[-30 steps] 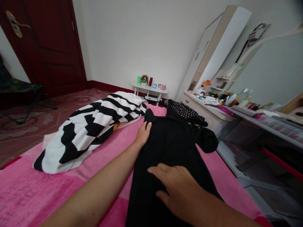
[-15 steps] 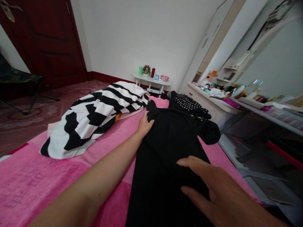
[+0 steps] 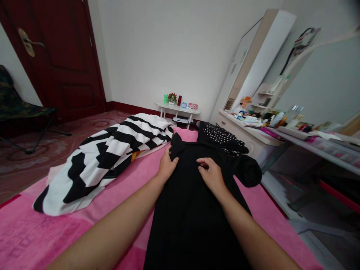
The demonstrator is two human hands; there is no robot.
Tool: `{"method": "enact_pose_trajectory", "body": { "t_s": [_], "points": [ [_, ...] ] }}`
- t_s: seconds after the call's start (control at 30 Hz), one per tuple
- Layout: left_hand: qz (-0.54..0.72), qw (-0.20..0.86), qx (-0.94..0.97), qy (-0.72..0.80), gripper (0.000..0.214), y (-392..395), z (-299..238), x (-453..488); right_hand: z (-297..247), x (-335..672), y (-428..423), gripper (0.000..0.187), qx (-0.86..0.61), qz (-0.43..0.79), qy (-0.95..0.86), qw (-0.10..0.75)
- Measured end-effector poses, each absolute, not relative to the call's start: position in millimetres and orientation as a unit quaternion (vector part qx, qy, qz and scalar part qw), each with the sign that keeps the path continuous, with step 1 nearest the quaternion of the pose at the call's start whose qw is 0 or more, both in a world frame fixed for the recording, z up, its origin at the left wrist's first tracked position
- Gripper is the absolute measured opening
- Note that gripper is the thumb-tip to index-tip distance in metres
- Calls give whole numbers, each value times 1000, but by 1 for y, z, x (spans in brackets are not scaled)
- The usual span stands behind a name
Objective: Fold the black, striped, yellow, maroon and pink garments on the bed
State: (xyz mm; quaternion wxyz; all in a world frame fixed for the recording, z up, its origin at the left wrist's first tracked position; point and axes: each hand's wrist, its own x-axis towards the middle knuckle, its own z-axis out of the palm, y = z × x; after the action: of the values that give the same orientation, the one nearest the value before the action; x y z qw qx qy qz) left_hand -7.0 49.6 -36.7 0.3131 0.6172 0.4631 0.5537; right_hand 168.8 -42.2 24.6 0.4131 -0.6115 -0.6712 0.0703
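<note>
A black garment (image 3: 197, 210) lies spread lengthwise on the pink bedding in front of me, its short sleeve (image 3: 249, 170) sticking out at the right. At its upper left edge rests my left hand (image 3: 166, 165), thumb on the black cloth and apart from the fingers; the fingertips are partly hidden at the edge. My right hand (image 3: 212, 173) is over the upper middle of the garment, fingers loosely bent and thumb apart, holding nothing. Whether its fingertips touch the cloth I cannot tell.
Left on the pink bedding (image 3: 112, 195) lies a black-and-white patterned cloth (image 3: 112, 150). A white-dotted black garment (image 3: 222, 135) sits beyond the black one. A cluttered dressing table (image 3: 247, 129) stands right, a low white table (image 3: 168, 106) at the wall, a folding chair (image 3: 25, 110) left.
My right hand has moved forward and left, from the near right to over the upper garment. My left hand stays at the garment's left edge. The camera view has tilted up slightly.
</note>
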Motion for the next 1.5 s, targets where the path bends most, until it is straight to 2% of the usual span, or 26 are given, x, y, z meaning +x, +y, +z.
{"method": "enact_pose_trajectory", "body": {
  "t_s": [0.13, 0.23, 0.37, 0.43, 0.53, 0.67, 0.8, 0.97, 1.2, 1.5],
  "points": [
    [555, 296, 621, 467, 62, 61, -28, -6, -11, 162, -35, 31, -575, 95, -698, 416],
    [523, 289, 639, 484, 57, 91, -10, -3, -13, 162, -41, 45, -563, 95, -702, 425],
    [451, 322, 674, 489, 30, 144, 16, 5, -9, 177, -45, 64, -577, 91, -714, 385],
    [423, 346, 677, 493, 22, 165, 22, 10, -9, 188, -46, 67, -550, 123, -742, 363],
    [400, 377, 665, 505, 23, 182, 23, 16, -8, 203, -46, 57, -510, 173, -765, 353],
    [414, 397, 635, 517, 31, 189, 14, 20, 0, 210, -49, 36, -505, 160, -764, 369],
    [443, 385, 618, 523, 36, 192, 0, 21, 9, 206, -51, 29, -485, 142, -780, 369],
    [455, 342, 634, 523, 33, 201, -13, 30, 7, 202, -50, 21, -520, 119, -787, 309],
    [399, 257, 722, 504, 38, 198, -13, 40, 4, 197, -50, 18, -558, 125, -763, 301],
    [279, 127, 818, 486, 33, 140, 10, 47, 0, 199, -53, 24, -586, 143, -724, 335]
  ]
}}
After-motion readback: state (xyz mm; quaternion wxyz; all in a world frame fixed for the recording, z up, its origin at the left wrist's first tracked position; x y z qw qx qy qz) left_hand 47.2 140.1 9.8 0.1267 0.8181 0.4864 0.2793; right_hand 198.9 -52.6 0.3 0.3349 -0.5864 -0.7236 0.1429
